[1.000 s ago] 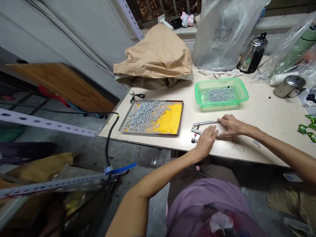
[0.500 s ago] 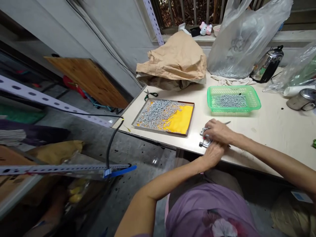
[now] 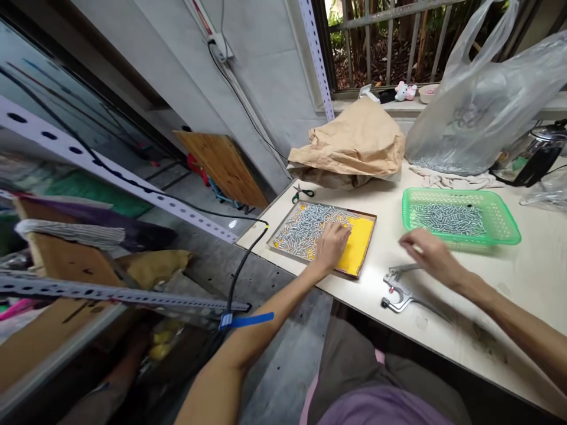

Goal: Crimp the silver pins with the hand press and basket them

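Observation:
My left hand (image 3: 331, 243) is over the shallow tray (image 3: 367, 252), fingers curled together at the border of the small silver metal pieces (image 3: 296, 231) and the bare yellow lining (image 3: 358, 239). Whatever its fingertips hold is hidden. To the right, my right hand (image 3: 432, 257) hovers above the table with thumb and fingers drawn together; anything between them is too small to make out. Below it, metal hand pliers (image 3: 402, 301) with a C-shaped jaw lie on the table, handles spread and untouched. Behind my right hand stands a green plastic basket (image 3: 500, 239) of similar silver pieces (image 3: 452, 218).
Green-handled scissors (image 3: 303, 193) lie behind the tray. A brown paper bag (image 3: 349, 144), a large clear plastic bag (image 3: 469, 130) and a metal kettle (image 3: 534, 153) stand along the back. A perforated metal bar (image 3: 177, 206) and black cable (image 3: 241, 265) are left of the table.
Both hands have let go of the pliers, which now lie on the table. My left hand has moved left to the tray, my right hand toward the basket. The view has shifted left.

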Motion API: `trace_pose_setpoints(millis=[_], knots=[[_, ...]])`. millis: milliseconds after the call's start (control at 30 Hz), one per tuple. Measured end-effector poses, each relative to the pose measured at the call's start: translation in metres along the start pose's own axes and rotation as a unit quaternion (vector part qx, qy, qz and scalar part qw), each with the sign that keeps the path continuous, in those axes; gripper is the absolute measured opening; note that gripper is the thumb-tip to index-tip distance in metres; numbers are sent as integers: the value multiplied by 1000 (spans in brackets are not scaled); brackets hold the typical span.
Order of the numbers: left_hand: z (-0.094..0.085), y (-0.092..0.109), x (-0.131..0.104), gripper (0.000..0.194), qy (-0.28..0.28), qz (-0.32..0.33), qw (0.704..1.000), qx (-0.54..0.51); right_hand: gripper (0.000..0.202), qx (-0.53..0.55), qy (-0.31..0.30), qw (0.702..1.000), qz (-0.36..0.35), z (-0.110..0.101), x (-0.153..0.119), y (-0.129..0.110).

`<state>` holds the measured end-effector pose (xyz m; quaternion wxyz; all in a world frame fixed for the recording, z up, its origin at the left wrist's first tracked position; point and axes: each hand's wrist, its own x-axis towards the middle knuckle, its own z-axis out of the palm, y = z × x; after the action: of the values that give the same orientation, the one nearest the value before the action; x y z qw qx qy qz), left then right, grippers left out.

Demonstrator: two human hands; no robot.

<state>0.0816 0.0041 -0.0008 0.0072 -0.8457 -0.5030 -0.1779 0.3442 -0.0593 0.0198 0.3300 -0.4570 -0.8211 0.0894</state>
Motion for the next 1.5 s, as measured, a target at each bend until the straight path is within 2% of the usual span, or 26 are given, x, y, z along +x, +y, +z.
trace_pose_setpoints(millis=[67, 167, 267, 433, 500, 567, 600, 633, 700, 733, 800, 867, 967, 1100, 1333, 1500], knots=[[5, -13, 31, 22, -86, -8, 996, 34, 19, -58, 78, 994, 48, -29, 10, 19], [13, -16, 57, 25, -179, 4, 982, 55, 18, -148, 128, 975, 101, -60, 13, 42], [18, -15, 66, 24, -215, 14, 975, 58, 25, -168, 99, 973, 126, -67, 0, 41], [13, -23, 67, 18, -220, 58, 973, 37, 27, -135, 2, 986, 94, -47, -38, 8], [5, -21, 63, 16, -188, 36, 981, -1, 27, -105, -23, 990, 94, -39, -53, -5], [-5, -11, 52, 14, -149, -18, 985, -86, 28, -68, -54, 991, 103, -32, -68, -15], [-10, -1, 43, 12, -144, -58, 977, -147, 28, -52, -76, 990, 107, -28, -75, -20], [-14, 10, 33, 9, -155, -102, 958, -216, 27, -42, -100, 988, 111, -25, -82, -25], [-21, 35, 8, 6, -231, -193, 887, -350, 24, -39, -153, 980, 120, -18, -94, -34], [-23, 47, -4, 5, -276, -230, 845, -396, 22, -44, -176, 975, 126, -15, -100, -38], [-24, 69, -26, 2, -333, -287, 785, -438, 19, -60, -206, 966, 145, -9, -107, -44], [-20, 83, -39, 4, -356, -328, 754, -444, 19, -72, -215, 960, 162, -4, -111, -48], [-13, 95, -44, 15, -387, -366, 724, -438, 19, -82, -218, 958, 164, -1, -112, -51], [-9, 100, -40, 22, -419, -389, 707, -416, 21, -80, -226, 959, 151, -2, -110, -52], [-3, 95, -37, 28, -457, -382, 713, -370, 20, -73, -218, 962, 149, -1, -113, -52], [3, 89, -31, 24, -507, -352, 714, -332, 20, -76, -223, 962, 140, -1, -114, -51]])
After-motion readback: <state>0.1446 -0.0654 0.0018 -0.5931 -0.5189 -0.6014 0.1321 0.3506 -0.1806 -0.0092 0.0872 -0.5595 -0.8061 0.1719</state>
